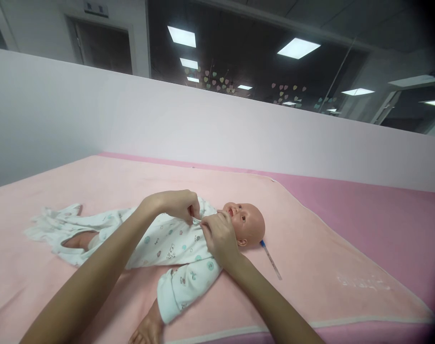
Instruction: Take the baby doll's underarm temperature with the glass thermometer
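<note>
A baby doll lies on its back, its head toward the right, dressed in a white printed baby romper. My left hand pinches the romper's front edge near the neck. Close beside it, my right hand also has its fingers closed on the cloth, just below the doll's chin. What exactly sits between the fingertips is mostly hidden. One sleeve stretches toward me, with the doll's hand coming out of it. On the left the romper's legs lie loose, and part of a doll leg shows through an opening.
Under the doll is a peach blanket with a pale trim, spread over a pink surface. A thin blue-tipped stick, perhaps a thermometer, lies beside the doll's head. A white partition stands behind, with dark windows above it.
</note>
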